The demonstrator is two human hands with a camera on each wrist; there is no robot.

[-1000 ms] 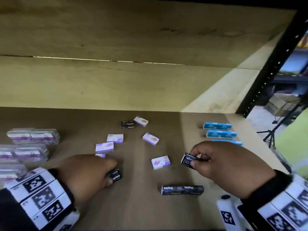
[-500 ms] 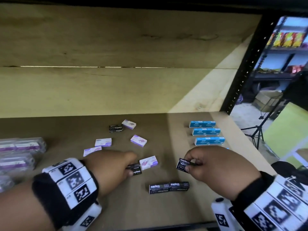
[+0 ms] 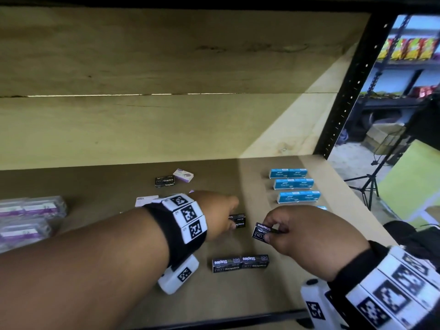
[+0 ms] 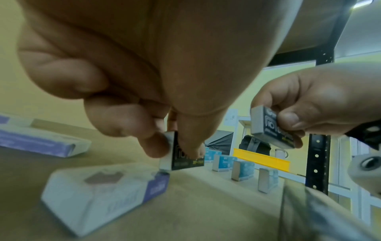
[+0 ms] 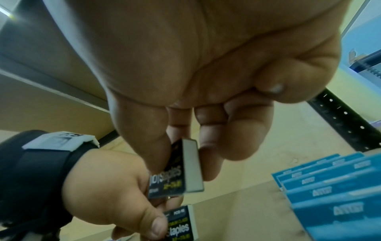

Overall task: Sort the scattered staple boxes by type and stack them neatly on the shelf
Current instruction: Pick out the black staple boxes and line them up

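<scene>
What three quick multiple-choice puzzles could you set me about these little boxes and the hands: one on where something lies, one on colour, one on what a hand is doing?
1. Where do the blue boxes lie on the shelf?
A. far left
B. right side, in rows
C. near the front edge

2. What colour is the box in the right hand?
A. black
B. purple
C. blue

3. What is the left hand doing?
A. lying flat and empty
B. pinching a black box
C. pushing the blue boxes

Answers:
1. B, they sit in rows near the black upright post.
2. A, the pinched black box reads "Staples".
3. B, its fingertips pinch a second black box.
</scene>
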